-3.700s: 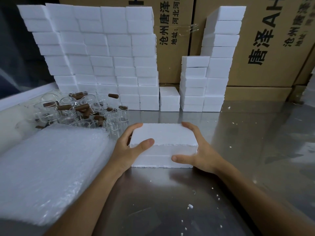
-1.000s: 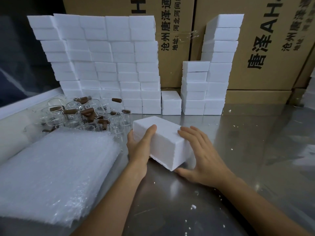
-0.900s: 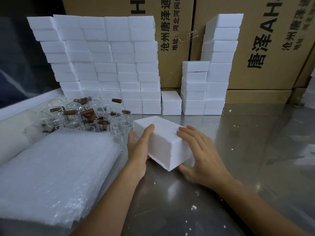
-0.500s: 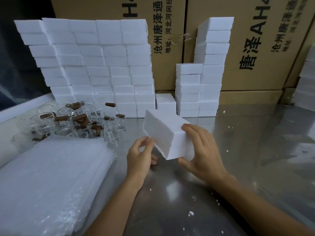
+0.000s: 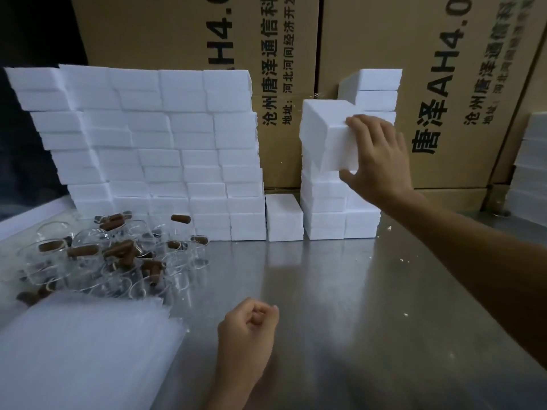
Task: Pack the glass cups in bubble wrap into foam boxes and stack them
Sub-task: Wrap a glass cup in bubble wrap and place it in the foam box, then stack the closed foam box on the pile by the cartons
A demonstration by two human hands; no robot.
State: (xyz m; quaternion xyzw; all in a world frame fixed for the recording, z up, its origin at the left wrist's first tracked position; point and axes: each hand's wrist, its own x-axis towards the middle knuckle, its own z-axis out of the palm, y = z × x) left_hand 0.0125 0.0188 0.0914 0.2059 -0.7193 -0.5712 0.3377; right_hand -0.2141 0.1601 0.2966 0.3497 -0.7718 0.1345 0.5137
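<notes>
Right hand (image 5: 374, 156): raised at about 1 o'clock, fingers over the top edge and thumb under the lower corner of a white foam box (image 5: 328, 137), gripping it. The box is tilted, held at the top of the shorter stack (image 5: 324, 208); whether it touches the stack cannot be told.

Left hand (image 5: 247, 329): low at 6 o'clock over the metal table (image 5: 340, 291), fingers curled into a loose fist, nothing seen in it.

Foam boxes, large wall (image 5: 148, 149): 10 to 11 o'clock, many rows, leaning slightly.

Foam boxes, tall column (image 5: 374, 84): just behind the held box, against the cardboard cartons (image 5: 444, 84) (printed lettering on their faces).

Single low pair of foam boxes (image 5: 284, 217): 12 o'clock, between the wall and the shorter stack.

Glass cups (image 5: 103, 255): heap at 9 o'clock, clear, with brown handles (some lying on their sides).

Bubble wrap (image 5: 83, 350): thick pile of sheets at 7 to 8 o'clock, touching the heap of cups.

Foam crumbs (image 5: 405, 314): scattered over the table at 3 o'clock.
</notes>
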